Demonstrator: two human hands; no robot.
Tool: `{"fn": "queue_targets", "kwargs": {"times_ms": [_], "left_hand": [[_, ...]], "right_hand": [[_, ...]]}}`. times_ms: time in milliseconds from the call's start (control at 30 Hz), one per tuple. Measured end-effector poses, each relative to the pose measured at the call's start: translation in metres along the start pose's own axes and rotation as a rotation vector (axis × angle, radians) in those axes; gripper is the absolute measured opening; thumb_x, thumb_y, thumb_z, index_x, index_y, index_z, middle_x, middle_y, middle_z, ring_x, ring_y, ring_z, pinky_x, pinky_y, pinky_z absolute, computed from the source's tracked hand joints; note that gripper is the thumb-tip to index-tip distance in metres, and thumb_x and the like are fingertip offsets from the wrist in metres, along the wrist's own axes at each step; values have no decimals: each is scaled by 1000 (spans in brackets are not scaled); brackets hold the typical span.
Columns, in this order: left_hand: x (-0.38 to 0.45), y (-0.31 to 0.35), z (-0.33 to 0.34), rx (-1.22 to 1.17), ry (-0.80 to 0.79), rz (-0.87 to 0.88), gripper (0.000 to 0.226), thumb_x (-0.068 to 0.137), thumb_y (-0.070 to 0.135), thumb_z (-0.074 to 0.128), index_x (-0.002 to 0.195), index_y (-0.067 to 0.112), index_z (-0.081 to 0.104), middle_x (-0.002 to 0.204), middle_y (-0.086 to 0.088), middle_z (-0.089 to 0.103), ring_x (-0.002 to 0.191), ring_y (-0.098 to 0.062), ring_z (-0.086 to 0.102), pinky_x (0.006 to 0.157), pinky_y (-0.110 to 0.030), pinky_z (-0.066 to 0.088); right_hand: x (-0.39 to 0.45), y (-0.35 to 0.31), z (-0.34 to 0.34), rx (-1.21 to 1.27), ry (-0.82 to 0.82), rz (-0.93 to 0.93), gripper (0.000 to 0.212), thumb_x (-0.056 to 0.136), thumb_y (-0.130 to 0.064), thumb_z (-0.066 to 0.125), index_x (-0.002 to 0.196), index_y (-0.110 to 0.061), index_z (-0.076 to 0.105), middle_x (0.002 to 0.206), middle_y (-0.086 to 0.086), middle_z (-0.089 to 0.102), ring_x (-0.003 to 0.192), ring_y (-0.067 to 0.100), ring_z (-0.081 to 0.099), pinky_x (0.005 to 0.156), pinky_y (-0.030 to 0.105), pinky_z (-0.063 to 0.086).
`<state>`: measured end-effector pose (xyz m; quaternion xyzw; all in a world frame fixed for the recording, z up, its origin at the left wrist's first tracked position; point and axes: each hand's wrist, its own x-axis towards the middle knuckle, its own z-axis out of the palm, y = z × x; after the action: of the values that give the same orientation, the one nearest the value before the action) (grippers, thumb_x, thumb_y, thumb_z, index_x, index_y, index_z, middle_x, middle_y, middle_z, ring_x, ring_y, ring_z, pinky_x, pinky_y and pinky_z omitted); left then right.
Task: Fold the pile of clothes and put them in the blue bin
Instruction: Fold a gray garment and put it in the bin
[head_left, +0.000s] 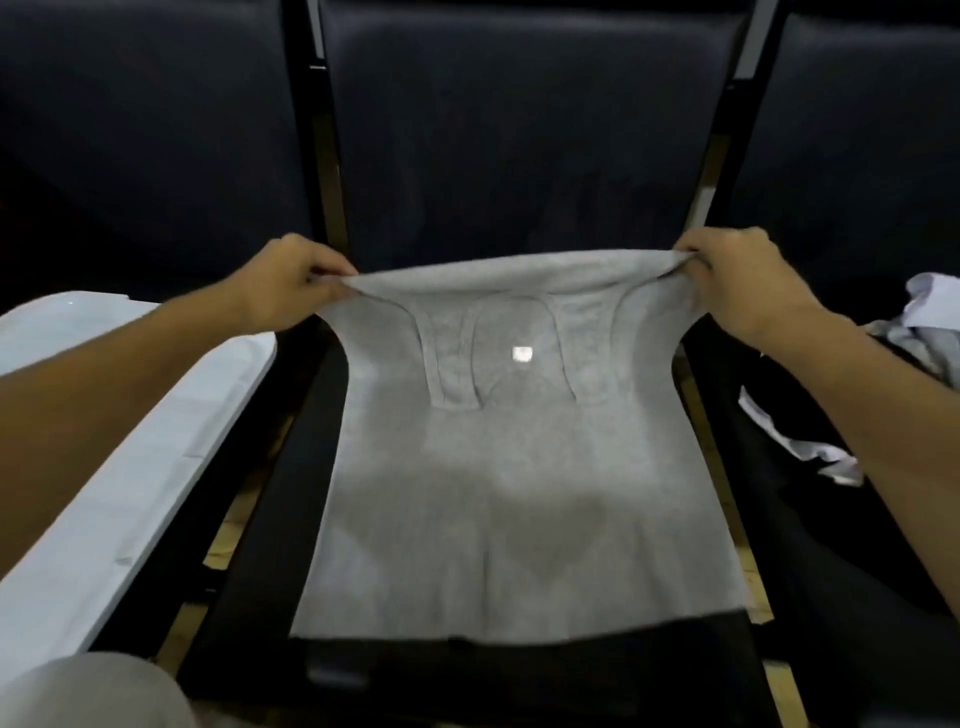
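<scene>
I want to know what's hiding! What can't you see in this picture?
- Head view: the seat under the gray top, covered by the cloth.
- The pile of clothes at right, cut off by the edge.
- The fingertips of the left hand and right hand, tucked into the fold.
- The small tag, too blurred to read.

A row of dark chairs stands side by side. The middle chair seat (249, 597) is black and padded. A gray tank top (493, 493) lies flat on it and covers most of the seat. Its far edge is lifted off the seat. On the seat to the left of the middle chair sits a pale blue bin (130, 467). On the seat to the right of the middle chair lies a pile of clothes (924, 338), white and gray, all crumpled.
</scene>
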<state>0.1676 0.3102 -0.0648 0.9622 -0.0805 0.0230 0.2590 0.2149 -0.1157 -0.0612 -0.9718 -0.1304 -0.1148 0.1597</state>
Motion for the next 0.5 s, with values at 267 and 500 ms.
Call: {"fn": "queue_targets", "kwargs": {"times_ms": [267, 500], "left_hand": [[-141, 4, 57, 15, -534, 49, 46, 82, 29, 79, 114, 52, 54, 118, 28, 59, 112, 6, 52, 97, -19, 43], [-182, 11, 111, 248, -453, 47, 51, 87, 48, 61, 133, 32, 47, 132, 16, 38, 126, -7, 34, 109, -34, 35]], "right_hand": [[-150, 0, 6, -412, -459, -26, 29, 93, -6, 53, 111, -28, 62, 110, -3, 54, 116, 24, 57, 90, 40, 42], [-188, -98, 20, -316, -436, -160, 47, 88, 0, 48, 129, -22, 53, 126, 1, 58, 114, 21, 57, 95, 35, 46]]}}
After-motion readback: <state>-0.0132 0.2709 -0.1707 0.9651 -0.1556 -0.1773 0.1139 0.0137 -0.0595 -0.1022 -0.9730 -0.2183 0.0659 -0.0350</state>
